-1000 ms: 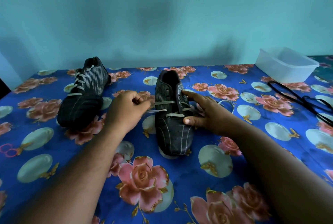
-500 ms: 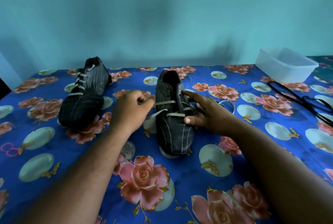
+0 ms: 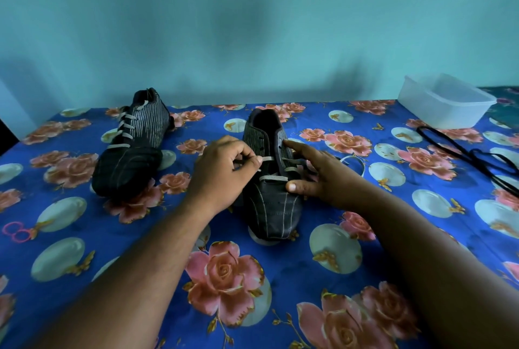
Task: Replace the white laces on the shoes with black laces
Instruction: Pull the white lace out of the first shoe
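Two dark striped shoes stand on the flowered blue cloth. The nearer shoe [image 3: 271,197] is in the middle, its upper eyelets bare and its white lace [image 3: 273,178] still crossing the lower rows. My left hand [image 3: 222,173] pinches that lace at the shoe's left side. My right hand [image 3: 323,180] rests against the shoe's right side with fingers straight, thumb on the vamp and forefinger by the upper eyelets. The far shoe [image 3: 132,146] at the left is fully laced in white. Black laces [image 3: 471,154] lie at the right.
A clear plastic tub [image 3: 445,104] stands at the back right by the wall. A loose loop of white lace [image 3: 355,161] lies just right of the nearer shoe. A teal wall closes off the back of the table.
My left hand has moved right, from beside the shoe onto its left eyelets, and taken hold of the lace there. My right hand has stayed on the shoe.
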`<state>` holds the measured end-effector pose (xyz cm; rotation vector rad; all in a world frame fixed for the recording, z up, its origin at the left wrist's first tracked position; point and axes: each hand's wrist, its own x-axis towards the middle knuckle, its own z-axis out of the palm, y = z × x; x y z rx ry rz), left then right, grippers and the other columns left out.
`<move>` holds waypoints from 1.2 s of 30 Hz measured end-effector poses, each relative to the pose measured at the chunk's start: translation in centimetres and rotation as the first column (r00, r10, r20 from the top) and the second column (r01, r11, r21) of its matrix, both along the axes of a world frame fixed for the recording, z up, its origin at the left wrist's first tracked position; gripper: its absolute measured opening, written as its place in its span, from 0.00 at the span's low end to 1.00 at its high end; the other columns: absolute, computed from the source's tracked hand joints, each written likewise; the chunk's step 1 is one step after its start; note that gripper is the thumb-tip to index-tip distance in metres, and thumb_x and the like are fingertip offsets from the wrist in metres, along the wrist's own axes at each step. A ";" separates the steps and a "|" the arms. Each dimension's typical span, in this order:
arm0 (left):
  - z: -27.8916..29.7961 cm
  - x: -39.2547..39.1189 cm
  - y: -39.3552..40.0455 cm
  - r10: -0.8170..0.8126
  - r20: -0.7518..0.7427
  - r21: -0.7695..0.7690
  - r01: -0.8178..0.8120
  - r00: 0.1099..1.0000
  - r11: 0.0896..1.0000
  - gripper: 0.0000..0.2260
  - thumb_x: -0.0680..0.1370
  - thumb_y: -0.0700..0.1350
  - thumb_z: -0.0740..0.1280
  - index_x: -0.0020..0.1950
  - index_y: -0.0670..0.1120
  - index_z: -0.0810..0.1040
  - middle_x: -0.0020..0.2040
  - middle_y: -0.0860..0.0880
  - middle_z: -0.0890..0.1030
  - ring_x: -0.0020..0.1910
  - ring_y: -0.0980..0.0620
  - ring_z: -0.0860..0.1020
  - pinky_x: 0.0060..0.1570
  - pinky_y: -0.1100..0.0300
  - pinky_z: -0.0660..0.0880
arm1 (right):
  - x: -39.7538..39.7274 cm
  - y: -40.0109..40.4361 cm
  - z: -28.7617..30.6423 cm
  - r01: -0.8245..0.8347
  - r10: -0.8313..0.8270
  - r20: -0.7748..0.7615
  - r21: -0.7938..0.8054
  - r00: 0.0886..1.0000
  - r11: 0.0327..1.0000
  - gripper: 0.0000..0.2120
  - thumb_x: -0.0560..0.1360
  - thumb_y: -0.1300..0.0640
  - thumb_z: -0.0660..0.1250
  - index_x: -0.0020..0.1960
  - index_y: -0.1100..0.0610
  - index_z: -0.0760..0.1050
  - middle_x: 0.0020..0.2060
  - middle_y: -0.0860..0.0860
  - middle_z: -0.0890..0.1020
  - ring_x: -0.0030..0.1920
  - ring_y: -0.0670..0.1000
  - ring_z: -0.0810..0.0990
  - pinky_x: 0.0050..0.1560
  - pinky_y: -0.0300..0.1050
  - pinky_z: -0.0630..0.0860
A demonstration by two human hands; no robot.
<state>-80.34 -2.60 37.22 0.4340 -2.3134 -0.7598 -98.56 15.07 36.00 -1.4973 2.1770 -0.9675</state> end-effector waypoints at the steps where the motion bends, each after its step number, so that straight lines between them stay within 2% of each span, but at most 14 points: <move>1: 0.0 0.2 -0.3 0.029 0.014 0.053 -0.029 0.999 0.998 0.13 0.73 0.61 0.66 0.38 0.53 0.78 0.39 0.56 0.77 0.41 0.52 0.77 0.43 0.47 0.78 | 0.0 0.0 0.0 0.001 -0.001 -0.009 0.002 1.000 1.000 0.47 0.61 0.17 0.65 0.75 0.30 0.56 0.65 0.53 0.75 0.68 0.53 0.74 0.69 0.60 0.72; 3: -0.1 0.5 -1.2 0.142 0.085 0.119 -0.152 0.986 0.981 0.12 0.72 0.58 0.69 0.34 0.52 0.76 0.35 0.54 0.77 0.37 0.51 0.77 0.41 0.48 0.77 | 0.0 0.0 0.0 0.002 -0.002 -0.027 0.004 1.000 1.000 0.47 0.61 0.17 0.64 0.75 0.30 0.56 0.62 0.54 0.76 0.66 0.54 0.74 0.68 0.60 0.73; 5: -0.3 1.0 -2.1 0.274 0.192 0.056 -0.289 0.942 0.956 0.13 0.74 0.53 0.71 0.35 0.48 0.75 0.35 0.51 0.78 0.39 0.45 0.78 0.40 0.50 0.74 | 0.0 0.0 0.1 0.002 -0.002 -0.028 0.002 1.000 1.000 0.46 0.62 0.18 0.64 0.75 0.30 0.56 0.62 0.55 0.77 0.66 0.54 0.75 0.68 0.60 0.73; 8: -0.4 1.2 -2.9 0.369 0.203 -0.043 -0.368 0.907 0.929 0.09 0.75 0.53 0.72 0.43 0.48 0.80 0.48 0.50 0.83 0.48 0.46 0.79 0.39 0.55 0.70 | 0.1 0.1 0.2 -0.005 0.005 -0.035 0.004 0.999 1.000 0.45 0.62 0.18 0.64 0.75 0.29 0.55 0.63 0.56 0.77 0.67 0.54 0.74 0.68 0.60 0.73; 10: -0.4 1.1 -2.6 0.304 0.112 -0.007 -0.305 0.946 0.952 0.10 0.75 0.57 0.70 0.49 0.52 0.81 0.51 0.52 0.83 0.50 0.50 0.80 0.43 0.56 0.72 | 0.0 0.0 0.1 0.000 0.001 -0.039 0.007 0.999 1.000 0.46 0.62 0.18 0.64 0.75 0.29 0.55 0.63 0.55 0.76 0.67 0.54 0.74 0.68 0.60 0.73; 12: -0.5 0.7 -2.0 0.153 0.005 0.055 -0.153 0.988 0.987 0.15 0.74 0.64 0.66 0.53 0.55 0.80 0.52 0.55 0.81 0.52 0.51 0.81 0.51 0.48 0.78 | 0.0 0.0 0.0 0.000 0.000 -0.033 0.011 0.999 1.000 0.46 0.62 0.18 0.64 0.76 0.29 0.55 0.64 0.54 0.76 0.68 0.54 0.73 0.68 0.60 0.72; 14: -0.6 0.3 -0.9 0.054 -0.039 0.005 -0.054 0.998 0.999 0.16 0.75 0.67 0.65 0.53 0.57 0.79 0.53 0.57 0.79 0.54 0.50 0.79 0.54 0.41 0.77 | -0.1 -0.1 0.0 -0.002 0.002 -0.020 0.009 1.000 1.000 0.46 0.62 0.18 0.65 0.76 0.30 0.56 0.63 0.53 0.77 0.68 0.54 0.73 0.68 0.60 0.72; 18: -0.5 -0.4 0.1 0.017 -0.080 -0.106 -0.026 0.997 0.994 0.14 0.75 0.65 0.67 0.44 0.55 0.79 0.48 0.58 0.76 0.50 0.50 0.77 0.49 0.40 0.77 | 0.0 -0.1 0.0 -0.006 0.006 0.006 -0.012 1.000 1.000 0.46 0.63 0.19 0.67 0.76 0.31 0.57 0.63 0.55 0.77 0.68 0.54 0.75 0.68 0.60 0.73; 21: -0.5 -0.2 -0.4 0.049 -0.054 -0.089 -0.054 0.997 0.995 0.14 0.72 0.62 0.66 0.39 0.53 0.78 0.44 0.57 0.76 0.45 0.51 0.77 0.47 0.43 0.77 | 0.2 0.0 0.1 -0.006 0.006 0.014 -0.014 1.000 1.000 0.46 0.62 0.19 0.66 0.75 0.30 0.57 0.62 0.57 0.76 0.68 0.57 0.74 0.68 0.61 0.73; 24: -0.1 0.5 -1.4 0.179 -0.024 -0.017 -0.180 0.983 0.984 0.12 0.68 0.63 0.65 0.31 0.56 0.74 0.40 0.58 0.76 0.46 0.49 0.80 0.47 0.47 0.77 | 0.2 0.0 0.1 -0.013 0.014 0.025 -0.015 1.000 1.000 0.46 0.63 0.20 0.67 0.76 0.31 0.57 0.63 0.57 0.76 0.69 0.57 0.73 0.69 0.62 0.72; 26: 0.3 1.2 -1.8 0.287 0.051 -0.059 -0.284 0.957 0.957 0.13 0.68 0.62 0.67 0.30 0.56 0.73 0.41 0.57 0.77 0.49 0.46 0.79 0.45 0.52 0.69 | 0.2 0.0 0.1 -0.023 0.023 0.031 -0.019 0.999 1.000 0.45 0.63 0.20 0.68 0.75 0.31 0.58 0.62 0.58 0.76 0.68 0.58 0.74 0.69 0.62 0.72; 30: 0.7 1.5 -1.5 0.425 0.136 -0.181 -0.399 0.895 0.899 0.11 0.72 0.57 0.73 0.37 0.52 0.79 0.47 0.52 0.79 0.56 0.43 0.75 0.46 0.51 0.60 | 0.1 0.1 0.1 -0.005 0.005 0.026 -0.002 1.000 1.000 0.46 0.62 0.19 0.67 0.76 0.30 0.57 0.65 0.55 0.75 0.70 0.56 0.72 0.70 0.61 0.71; 34: 0.6 0.8 -0.6 0.236 0.068 -0.191 -0.219 0.969 0.957 0.19 0.76 0.66 0.62 0.57 0.56 0.80 0.59 0.52 0.77 0.62 0.47 0.74 0.61 0.42 0.68 | 0.1 0.2 0.1 -0.004 0.004 0.018 0.000 1.000 1.000 0.46 0.62 0.19 0.66 0.75 0.30 0.56 0.65 0.55 0.75 0.70 0.55 0.72 0.70 0.61 0.71; 36: 0.6 0.5 0.3 0.125 0.047 -0.215 -0.112 0.991 0.970 0.20 0.77 0.68 0.60 0.59 0.58 0.80 0.62 0.53 0.74 0.63 0.48 0.73 0.62 0.37 0.70 | 0.1 0.2 0.1 -0.005 0.005 0.012 0.001 1.000 1.000 0.47 0.62 0.19 0.66 0.76 0.30 0.56 0.68 0.53 0.74 0.72 0.53 0.71 0.71 0.60 0.71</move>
